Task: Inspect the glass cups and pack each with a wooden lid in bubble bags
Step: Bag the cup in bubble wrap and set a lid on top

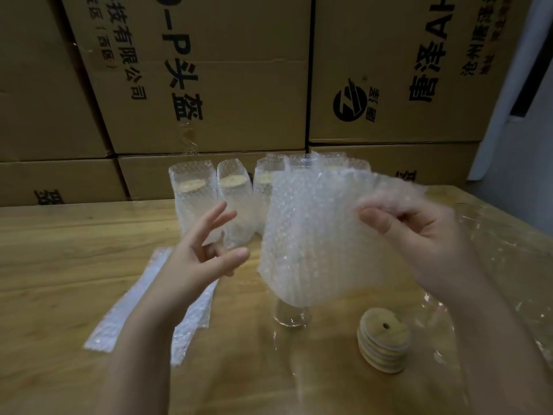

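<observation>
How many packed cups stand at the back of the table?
6 packed cups: three left of the held bubble bag, three more showing only tops above its edge. Others may be hidden behind it.

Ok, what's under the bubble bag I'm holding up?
The clear base of a glass cup shows below the bubble bag; the bag covers its upper part, so the rim is hidden.
</observation>
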